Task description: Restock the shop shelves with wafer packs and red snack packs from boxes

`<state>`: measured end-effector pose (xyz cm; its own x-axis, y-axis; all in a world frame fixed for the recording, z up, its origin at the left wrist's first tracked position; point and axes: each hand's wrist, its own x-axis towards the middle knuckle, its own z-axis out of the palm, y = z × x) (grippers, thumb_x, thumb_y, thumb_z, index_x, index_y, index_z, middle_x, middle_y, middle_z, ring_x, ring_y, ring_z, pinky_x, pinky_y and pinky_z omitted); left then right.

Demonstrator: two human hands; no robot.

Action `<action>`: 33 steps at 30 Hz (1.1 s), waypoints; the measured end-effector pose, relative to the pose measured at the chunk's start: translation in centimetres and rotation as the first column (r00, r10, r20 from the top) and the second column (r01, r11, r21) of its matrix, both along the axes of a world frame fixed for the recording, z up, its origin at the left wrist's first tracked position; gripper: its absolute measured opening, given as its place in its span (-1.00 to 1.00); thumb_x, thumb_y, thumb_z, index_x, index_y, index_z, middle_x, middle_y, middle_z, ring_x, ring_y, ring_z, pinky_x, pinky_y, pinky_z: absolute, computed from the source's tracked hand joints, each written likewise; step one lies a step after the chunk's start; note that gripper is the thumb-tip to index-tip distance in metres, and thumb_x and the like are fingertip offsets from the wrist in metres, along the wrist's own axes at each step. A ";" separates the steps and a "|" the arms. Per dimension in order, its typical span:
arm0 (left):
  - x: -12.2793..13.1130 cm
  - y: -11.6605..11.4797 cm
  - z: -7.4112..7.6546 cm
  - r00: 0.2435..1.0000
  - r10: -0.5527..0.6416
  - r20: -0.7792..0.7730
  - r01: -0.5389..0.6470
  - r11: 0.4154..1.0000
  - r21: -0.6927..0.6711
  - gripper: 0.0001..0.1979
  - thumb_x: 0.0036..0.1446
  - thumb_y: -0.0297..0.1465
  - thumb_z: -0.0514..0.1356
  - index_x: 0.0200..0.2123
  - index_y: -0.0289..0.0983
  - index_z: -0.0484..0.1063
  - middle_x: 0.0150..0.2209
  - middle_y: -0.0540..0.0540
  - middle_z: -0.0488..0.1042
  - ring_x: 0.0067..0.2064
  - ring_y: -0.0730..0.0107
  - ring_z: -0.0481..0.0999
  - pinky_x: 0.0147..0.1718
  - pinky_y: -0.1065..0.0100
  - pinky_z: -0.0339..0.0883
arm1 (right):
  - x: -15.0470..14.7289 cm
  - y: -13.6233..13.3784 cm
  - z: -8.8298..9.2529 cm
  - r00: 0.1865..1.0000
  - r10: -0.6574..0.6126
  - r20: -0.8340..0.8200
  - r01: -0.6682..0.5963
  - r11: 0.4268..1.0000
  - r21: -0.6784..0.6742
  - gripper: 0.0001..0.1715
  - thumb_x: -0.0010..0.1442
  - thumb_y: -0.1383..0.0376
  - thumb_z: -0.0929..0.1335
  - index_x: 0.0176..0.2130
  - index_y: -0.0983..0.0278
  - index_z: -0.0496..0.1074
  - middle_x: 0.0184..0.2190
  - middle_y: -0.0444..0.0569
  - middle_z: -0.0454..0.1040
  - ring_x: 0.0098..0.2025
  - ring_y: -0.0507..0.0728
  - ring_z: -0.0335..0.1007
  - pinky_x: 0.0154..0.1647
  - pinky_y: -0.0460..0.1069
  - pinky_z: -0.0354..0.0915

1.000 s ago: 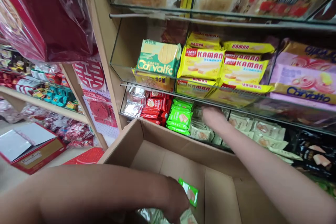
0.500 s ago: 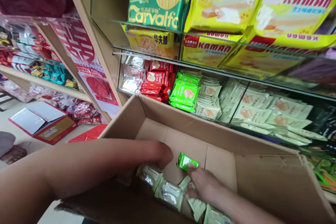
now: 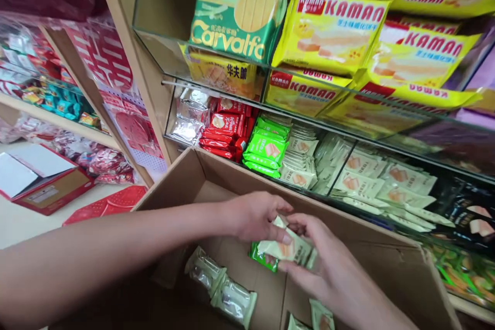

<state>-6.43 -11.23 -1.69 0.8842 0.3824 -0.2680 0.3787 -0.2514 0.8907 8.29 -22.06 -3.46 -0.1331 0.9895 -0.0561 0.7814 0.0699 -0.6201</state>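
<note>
My left hand (image 3: 251,215) and my right hand (image 3: 323,255) meet over the inside of a cardboard box (image 3: 185,170). Between them they grip a few pale green snack packets (image 3: 296,248), fingers closed on the edges from both sides. A bright green packet (image 3: 266,262) lies on the box floor, partly covered by the held packets. More pale packets (image 3: 234,299) rest face down in the box, left of my right forearm. Another pale packet (image 3: 322,314) shows at the bottom of the view.
Behind the box, a glass-fronted shelf holds red packets (image 3: 224,126), bright green packets (image 3: 266,147) and pale green packets (image 3: 367,175). Yellow wafer bags (image 3: 336,31) and a green wafer bag (image 3: 235,15) stand above. A red-and-white carton (image 3: 46,180) sits on the floor at left.
My right hand has come up from the box floor with pale packets. My left hand has risen and moved right to meet it, also closing on them. The view has shifted slightly.
</note>
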 end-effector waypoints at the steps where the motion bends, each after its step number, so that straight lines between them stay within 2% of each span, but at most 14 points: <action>1: 0.1 0.0 0.0 0.996 0.066 0.063 -0.059 0.993 -0.103 -0.55 -0.07 -0.44 0.23 -0.05 -0.33 0.28 -0.45 0.01 0.49 -0.45 0.47 0.43 -0.49 0.51 0.22 | 0.4 -0.1 0.7 0.999 -0.038 -0.022 0.038 0.999 0.026 -0.46 -0.01 0.28 0.32 -0.01 0.16 0.14 -0.04 -0.02 0.30 -0.03 0.15 0.22 -0.05 0.02 0.18; 3: 0.2 0.1 0.3 0.975 0.162 0.150 -0.115 0.953 -0.279 -0.61 -0.10 -0.46 0.24 -0.12 -0.33 0.32 -0.49 0.03 0.47 -0.46 0.49 0.42 -0.46 0.49 0.24 | 1.4 -0.2 1.3 0.980 -0.154 -0.128 0.162 0.985 0.051 -0.57 0.05 0.16 0.30 -0.06 0.17 0.21 -0.08 -0.02 0.32 -0.07 0.15 0.25 -0.10 0.02 0.21; 6: 0.3 0.3 1.1 0.943 0.254 0.214 -0.148 0.898 -0.415 -0.76 -0.12 -0.46 0.26 -0.29 -0.33 0.40 -0.51 0.06 0.46 -0.47 0.52 0.42 -0.42 0.47 0.26 | 2.8 -0.1 1.1 0.877 -0.312 -0.365 0.325 0.945 -0.028 -0.57 0.03 0.06 0.32 -0.14 0.23 0.29 -0.31 -0.04 0.43 -0.33 0.10 0.33 -0.35 -0.05 0.28; 10: 0.3 0.5 1.8 0.928 0.287 0.236 -0.156 0.878 -0.453 -0.83 -0.07 -0.48 0.23 -0.32 -0.35 0.44 -0.49 0.04 0.48 -0.46 0.58 0.41 -0.38 0.49 0.26 | 3.8 0.1 0.6 0.735 -0.336 -0.589 0.305 0.940 -0.156 -0.62 0.01 0.09 0.36 -0.21 0.26 0.34 -0.47 -0.09 0.43 -0.45 0.02 0.29 -0.46 -0.12 0.25; 15: 0.4 0.0 1.7 0.891 0.384 0.242 -0.220 0.832 -0.510 -0.74 -0.18 -0.35 0.31 -0.37 -0.36 0.45 -0.49 0.00 0.49 -0.48 0.54 0.41 -0.46 0.49 0.24 | 2.8 -0.1 0.4 0.491 -0.352 -0.797 0.297 0.928 -0.227 -0.62 0.07 0.14 0.34 -0.12 0.22 0.27 -0.35 -0.07 0.43 -0.47 0.00 0.31 -0.46 -0.08 0.31; 17: 0.5 -0.2 1.6 0.871 0.433 0.233 -0.254 0.802 -0.541 -0.67 -0.22 -0.29 0.32 -0.37 -0.36 0.42 -0.48 -0.02 0.49 -0.49 0.52 0.41 -0.48 0.47 0.24 | 2.1 -0.2 0.6 0.433 -0.350 -0.830 0.292 0.926 -0.238 -0.57 0.04 0.17 0.37 -0.09 0.20 0.22 -0.28 -0.05 0.41 -0.41 0.04 0.34 -0.43 -0.04 0.35; 19: 0.6 -0.4 1.5 0.864 0.448 0.229 -0.260 0.787 -0.559 -0.65 -0.22 -0.27 0.32 -0.37 -0.36 0.38 -0.49 -0.02 0.48 -0.51 0.53 0.40 -0.49 0.45 0.24 | 1.8 -0.1 1.1 0.450 -0.353 -0.821 0.321 0.921 -0.220 -0.55 0.00 0.20 0.39 -0.12 0.22 0.22 -0.26 -0.03 0.40 -0.32 0.09 0.35 -0.40 -0.03 0.37; 21: 0.7 -0.5 1.3 0.866 0.437 0.245 -0.244 0.796 -0.554 -0.65 -0.19 -0.29 0.30 -0.33 -0.35 0.32 -0.50 0.01 0.45 -0.51 0.54 0.39 -0.47 0.44 0.25 | 2.0 0.2 1.9 0.489 -0.362 -0.794 0.425 0.893 -0.145 -0.57 -0.01 0.19 0.39 -0.15 0.22 0.23 -0.27 -0.01 0.41 -0.29 0.12 0.36 -0.38 -0.01 0.37; 24: 0.6 -0.7 0.8 0.878 0.404 0.257 -0.227 0.823 -0.521 -0.69 -0.12 -0.37 0.25 -0.29 -0.31 0.25 -0.48 0.05 0.41 -0.49 0.56 0.40 -0.47 0.45 0.22 | 3.2 1.6 3.5 0.556 -0.315 -0.769 0.582 0.808 0.090 -0.57 0.02 0.17 0.36 -0.11 0.17 0.19 -0.24 -0.01 0.39 -0.27 0.13 0.37 -0.32 0.02 0.36; 26: 0.5 -1.1 0.2 0.910 0.352 0.218 -0.201 0.836 -0.510 -0.74 -0.10 -0.40 0.22 -0.31 -0.30 0.24 -0.48 0.07 0.39 -0.50 0.56 0.39 -0.49 0.46 0.19 | 4.0 3.0 4.6 0.708 -0.295 -0.642 0.578 0.764 0.286 -0.59 0.07 0.17 0.30 -0.08 0.16 0.18 -0.23 -0.01 0.38 -0.28 0.14 0.37 -0.30 0.03 0.34; 28: 0.3 -1.5 -0.3 0.946 0.278 0.170 -0.160 0.851 -0.500 -0.80 -0.09 -0.44 0.19 -0.34 -0.30 0.25 -0.52 0.09 0.35 -0.52 0.57 0.37 -0.49 0.46 0.19 | 4.5 4.7 5.3 0.897 -0.319 -0.307 0.433 0.777 0.457 -0.59 0.11 0.19 0.25 -0.02 0.20 0.16 -0.20 0.03 0.37 -0.29 0.15 0.36 -0.28 0.04 0.31; 29: 0.3 -1.8 -0.5 0.959 0.240 0.150 -0.140 0.862 -0.487 -0.82 -0.08 -0.45 0.18 -0.35 -0.30 0.26 -0.55 0.10 0.33 -0.53 0.57 0.34 -0.48 0.46 0.19 | 4.5 5.7 5.5 0.943 -0.321 -0.088 0.319 0.796 0.514 -0.57 0.14 0.22 0.22 0.01 0.24 0.14 -0.16 0.08 0.36 -0.26 0.17 0.35 -0.25 0.06 0.29; 31: 0.1 -2.4 -0.8 0.978 0.173 0.118 -0.106 0.896 -0.430 -0.85 -0.08 -0.48 0.16 -0.35 -0.30 0.31 -0.57 0.11 0.30 -0.54 0.59 0.29 -0.48 0.47 0.19 | 4.3 7.7 5.8 0.901 -0.297 0.315 0.093 0.844 0.528 -0.54 0.16 0.33 0.15 0.07 0.33 0.08 -0.09 0.17 0.31 -0.15 0.22 0.30 -0.17 0.08 0.23; 33: -0.1 -2.9 -1.1 0.989 0.117 0.085 -0.083 0.939 -0.333 -0.84 -0.10 -0.49 0.16 -0.34 -0.30 0.37 -0.55 0.11 0.29 -0.54 0.61 0.25 -0.50 0.52 0.17 | 3.9 9.9 6.0 0.758 -0.300 0.579 0.011 0.893 0.449 -0.52 0.14 0.44 0.12 0.07 0.41 0.07 -0.11 0.23 0.32 -0.10 0.27 0.26 -0.16 0.09 0.20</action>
